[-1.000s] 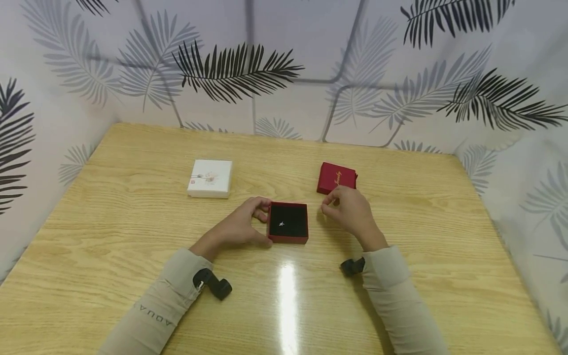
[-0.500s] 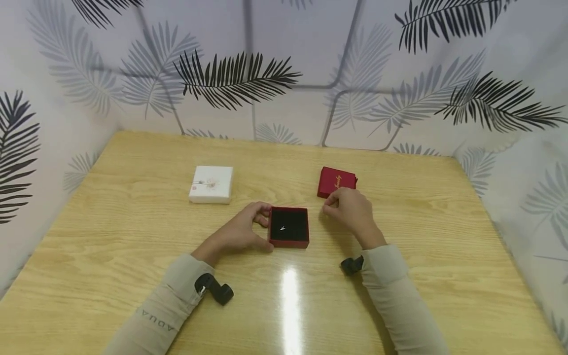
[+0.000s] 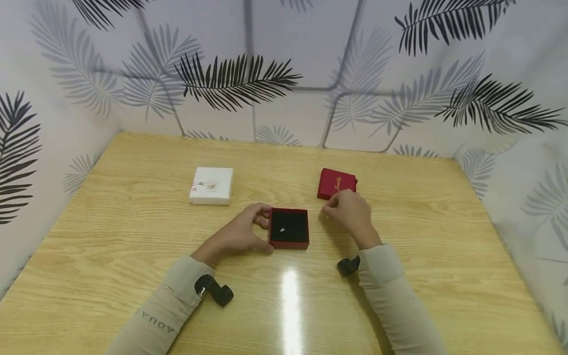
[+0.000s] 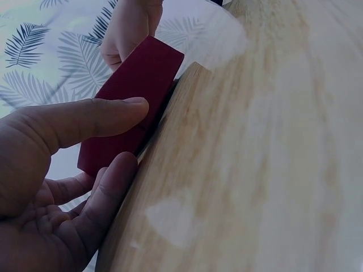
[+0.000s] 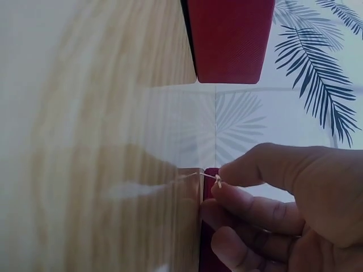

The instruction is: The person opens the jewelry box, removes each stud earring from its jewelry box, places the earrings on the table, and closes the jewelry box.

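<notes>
My left hand (image 3: 241,229) holds the left side of an open red jewelry box (image 3: 288,245), thumb at its near corner and fingers at the far one. Black padding lines the box, and a small silver star-shaped stud (image 3: 282,230) sits on it. To the right of the box, my right hand (image 3: 352,214) hovers low over the table. In the right wrist view its thumb and index finger pinch a tiny shiny earring (image 5: 219,180) with a thin post. The left wrist view shows the box's red side wall (image 4: 133,79) between thumb and fingers.
A red box lid (image 3: 333,183) with gold lettering lies just beyond my right hand. Farther left is a white box (image 3: 211,185) with a flower print. The wooden table (image 3: 133,222) meets a leaf-patterned backdrop (image 3: 288,113).
The head view has tilted slightly up, so everything sits a little lower. My right wrist has edged slightly left. Left hand and box keep their places, and the pinch holds.
</notes>
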Action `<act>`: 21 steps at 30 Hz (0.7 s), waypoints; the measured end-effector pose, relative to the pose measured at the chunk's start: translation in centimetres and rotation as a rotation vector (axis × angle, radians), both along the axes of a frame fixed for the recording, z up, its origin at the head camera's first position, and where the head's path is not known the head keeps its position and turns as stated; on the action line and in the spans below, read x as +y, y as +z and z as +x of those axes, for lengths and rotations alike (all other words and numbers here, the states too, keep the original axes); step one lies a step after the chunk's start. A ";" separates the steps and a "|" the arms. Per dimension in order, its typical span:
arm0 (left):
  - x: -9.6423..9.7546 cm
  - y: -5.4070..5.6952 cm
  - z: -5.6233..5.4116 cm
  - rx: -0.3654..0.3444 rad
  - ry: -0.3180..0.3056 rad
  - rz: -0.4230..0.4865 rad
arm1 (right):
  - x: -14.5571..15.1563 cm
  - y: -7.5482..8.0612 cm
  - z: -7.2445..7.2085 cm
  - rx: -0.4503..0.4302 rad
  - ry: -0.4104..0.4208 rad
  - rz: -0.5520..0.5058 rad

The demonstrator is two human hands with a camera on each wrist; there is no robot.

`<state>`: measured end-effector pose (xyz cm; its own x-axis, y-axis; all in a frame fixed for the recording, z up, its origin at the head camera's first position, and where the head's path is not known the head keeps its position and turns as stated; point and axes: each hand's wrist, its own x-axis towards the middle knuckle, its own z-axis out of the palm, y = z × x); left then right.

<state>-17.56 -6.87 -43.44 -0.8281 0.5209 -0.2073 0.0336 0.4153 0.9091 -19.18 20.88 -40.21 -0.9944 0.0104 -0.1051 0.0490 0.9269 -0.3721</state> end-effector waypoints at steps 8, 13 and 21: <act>0.0 0.0 0.0 0.004 -0.002 0.003 | 0.0 -0.1 0.0 0.022 -0.033 0.007; 0.0 -0.1 -0.1 0.012 -0.007 0.003 | -0.2 0.1 0.0 0.021 0.009 -0.001; 0.0 0.0 -0.1 0.009 -0.011 0.003 | -1.4 1.0 0.8 -0.044 0.129 -0.078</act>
